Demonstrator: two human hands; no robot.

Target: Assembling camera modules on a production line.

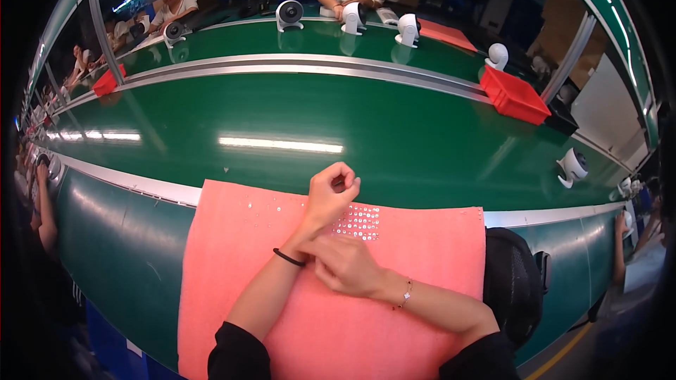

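My left hand [331, 193] is raised over the far edge of a pink foam mat [232, 267], its fingers curled into a loose fist with nothing visible in it. A black band sits on its wrist. Just below it, my right hand [343, 265], which wears a thin bracelet, has its bent fingers pressed against my left wrist. Beside both hands, a patch of several small shiny metal parts [358, 222] lies in rows on the mat. A few loose ones [282, 207] are scattered to the left.
A wide green conveyor belt [282, 116] runs behind the mat. On and beside it are white round devices on stands [574, 166], [289, 14] and a red bin [517, 98]. A black mesh object [512, 283] sits at my right. Other people work across the belt.
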